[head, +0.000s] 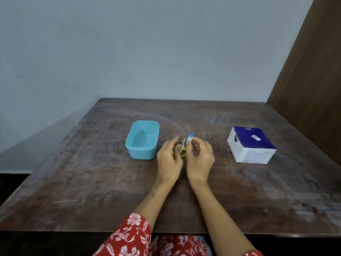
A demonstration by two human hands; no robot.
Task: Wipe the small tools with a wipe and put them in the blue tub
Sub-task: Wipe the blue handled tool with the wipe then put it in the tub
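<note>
Dark wooden table (92,172), blue-and-white cardboard box (251,145) at right, pale wall (147,43), brown panel (313,80)

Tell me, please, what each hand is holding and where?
The left hand holds scissors around the middle; the right hand pinches a small blue-white packet.

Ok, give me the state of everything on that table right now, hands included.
blue tub: upright, open, looks empty.
yellow-handled scissors: between the hands, blades closed; touching the left hand, grip unclear.
wipe packet: pinched by the right hand.
left hand: fingers curled beside the scissors.
right hand: curled, pinching the packet.
white and blue box: closed, on the table, untouched.
</note>
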